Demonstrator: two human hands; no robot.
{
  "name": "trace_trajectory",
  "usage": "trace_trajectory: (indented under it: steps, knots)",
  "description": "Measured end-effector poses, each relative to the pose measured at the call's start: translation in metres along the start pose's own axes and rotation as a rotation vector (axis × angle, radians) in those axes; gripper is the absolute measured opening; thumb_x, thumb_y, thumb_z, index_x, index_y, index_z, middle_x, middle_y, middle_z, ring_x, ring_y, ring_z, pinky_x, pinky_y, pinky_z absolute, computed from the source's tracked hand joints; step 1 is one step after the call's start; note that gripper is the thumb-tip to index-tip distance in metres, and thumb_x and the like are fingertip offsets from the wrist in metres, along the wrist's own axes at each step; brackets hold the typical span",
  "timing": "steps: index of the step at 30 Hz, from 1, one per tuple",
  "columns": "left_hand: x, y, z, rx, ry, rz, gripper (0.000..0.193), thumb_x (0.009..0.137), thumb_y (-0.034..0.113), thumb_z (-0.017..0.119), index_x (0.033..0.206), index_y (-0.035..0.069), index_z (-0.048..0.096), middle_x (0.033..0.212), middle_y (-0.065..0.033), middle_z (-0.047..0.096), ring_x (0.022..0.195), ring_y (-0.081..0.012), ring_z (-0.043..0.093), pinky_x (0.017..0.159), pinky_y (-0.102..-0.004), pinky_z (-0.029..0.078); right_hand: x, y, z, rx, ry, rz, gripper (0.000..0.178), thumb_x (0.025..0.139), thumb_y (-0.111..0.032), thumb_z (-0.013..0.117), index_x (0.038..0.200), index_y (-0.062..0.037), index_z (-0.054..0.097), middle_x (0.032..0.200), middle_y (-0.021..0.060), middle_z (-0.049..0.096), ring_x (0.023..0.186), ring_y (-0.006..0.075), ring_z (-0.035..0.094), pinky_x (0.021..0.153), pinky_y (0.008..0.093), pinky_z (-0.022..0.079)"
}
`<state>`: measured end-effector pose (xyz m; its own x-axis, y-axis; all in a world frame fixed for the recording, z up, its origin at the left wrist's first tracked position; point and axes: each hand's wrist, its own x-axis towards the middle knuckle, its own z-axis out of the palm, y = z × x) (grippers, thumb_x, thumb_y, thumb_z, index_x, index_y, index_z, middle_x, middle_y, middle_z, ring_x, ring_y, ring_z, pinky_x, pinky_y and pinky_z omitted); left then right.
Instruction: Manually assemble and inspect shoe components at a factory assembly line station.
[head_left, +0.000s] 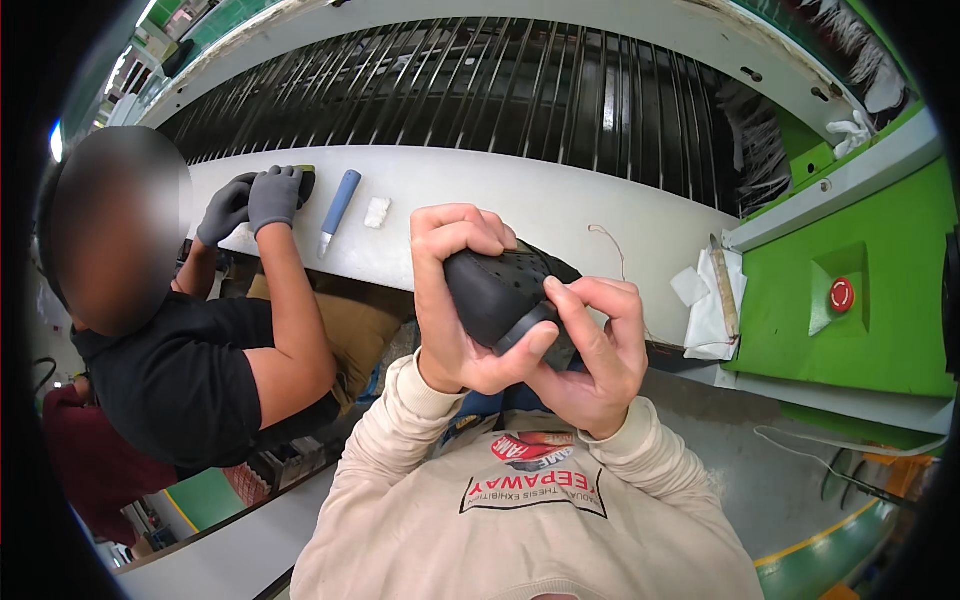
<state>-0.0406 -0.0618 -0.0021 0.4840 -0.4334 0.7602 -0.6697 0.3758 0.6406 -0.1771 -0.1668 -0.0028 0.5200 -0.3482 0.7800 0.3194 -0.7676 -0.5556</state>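
Note:
In front of my chest, above the near edge of the white worktop [470, 190], I hold up a black foam clog [485, 285] with small holes in its upper. My left hand [440, 300] wraps round its left side, fingers over the top and thumb along the lower edge. My right hand [600, 350] grips the right side, with thumb and forefinger pinching near a dark band-like part [527, 322] at the near end. Part of the clog is hidden behind my right fingers.
Left, a co-worker's grey-gloved hands [270, 198] hold a small dark item. A blue-handled knife [340, 208] and a white lump [377, 212] lie between us. Beyond runs a slatted conveyor [450, 90]. Right are a pointed tool [724, 285] on white cloth and a red button [841, 295].

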Motion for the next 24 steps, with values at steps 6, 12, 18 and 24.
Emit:
trace_trajectory:
  steps: [6, 12, 18, 24]
  knots:
    - [-0.038, -0.031, 0.012, -0.227, 0.285, -0.183, 0.072, 0.095, 0.046, 0.084, 0.134, 0.000, 0.044, 0.127, -0.0175, 0.046, 0.111, -0.0299, 0.061, 0.105, -0.0542, 0.056, 0.008, 0.016, 0.005, -0.036, -0.148, 0.067, 0.070, 0.061, -0.008, 0.101, 0.127, -0.0064, 0.077, 0.115, 0.0091, 0.069, 0.105, 0.0322, 0.068, 0.088, 0.0430, 0.058]
    - [-0.094, -0.073, 0.016, -0.225, 0.325, -0.271, 0.061, 0.104, 0.046, 0.074, 0.134, 0.000, 0.047, 0.129, -0.0191, 0.050, 0.117, -0.0329, 0.063, 0.109, -0.0567, 0.057, 0.009, 0.041, 0.002, 0.003, -0.473, 0.299, 0.051, 0.072, -0.016, 0.101, 0.113, -0.0057, 0.072, 0.120, 0.0100, 0.071, 0.114, 0.0334, 0.067, 0.098, 0.0435, 0.056]
    - [-0.104, -0.072, 0.003, -0.133, 0.187, -0.330, 0.079, 0.096, 0.059, 0.085, 0.138, -0.001, 0.057, 0.132, -0.0191, 0.055, 0.127, -0.0380, 0.064, 0.108, -0.0516, 0.054, 0.013, 0.053, 0.006, 0.107, -0.572, 0.374, 0.038, 0.080, -0.012, 0.093, 0.107, -0.0093, 0.066, 0.119, 0.0046, 0.071, 0.112, 0.0303, 0.065, 0.101, 0.0433, 0.046]
    - [-0.105, -0.070, -0.004, -0.107, 0.122, -0.337, 0.084, 0.088, 0.058, 0.093, 0.140, 0.001, 0.058, 0.134, -0.0187, 0.055, 0.128, -0.0398, 0.064, 0.108, -0.0526, 0.054, 0.021, 0.062, 0.007, 0.157, -0.646, 0.334, 0.039, 0.079, -0.011, 0.093, 0.105, -0.0104, 0.064, 0.119, 0.0035, 0.070, 0.112, 0.0290, 0.066, 0.108, 0.0465, 0.044]
